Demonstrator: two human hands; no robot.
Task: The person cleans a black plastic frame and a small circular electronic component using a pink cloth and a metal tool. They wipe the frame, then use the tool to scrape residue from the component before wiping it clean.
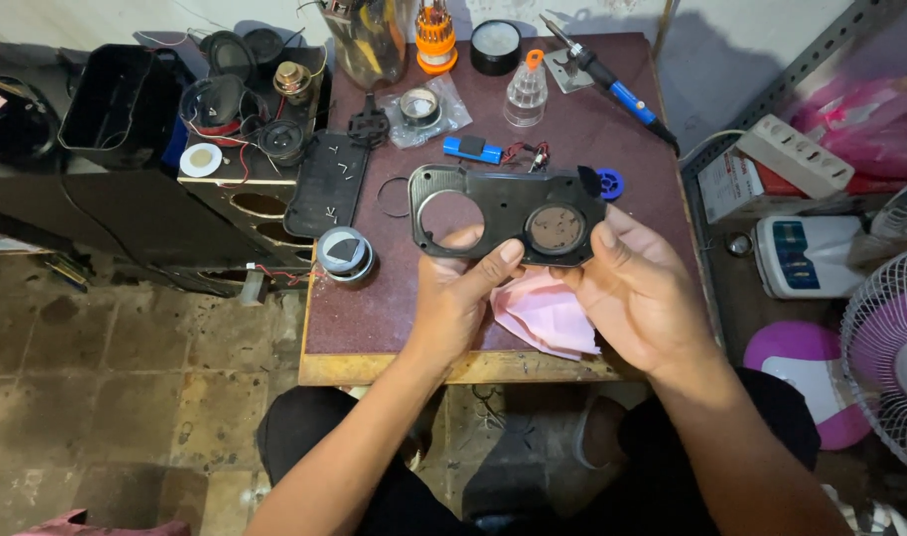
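We hold the black speaker panel (508,211) above the bench's (374,318) near edge, left hand (458,298) and right hand (637,293) both gripping its lower rim; we'd keep it level, thumbs off the openings.

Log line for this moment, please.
left hand: holds black speaker panel | right hand: holds panel | pink cloth: beneath, on table

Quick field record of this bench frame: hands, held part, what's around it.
left hand: grips black two-hole panel at its lower edge
right hand: holds panel's right end, thumb on front
panel: left opening empty, right opening filled by a round part
under hands: pink cloth on table
nearby: tape roll, blue-handled soldering iron, black O-ring
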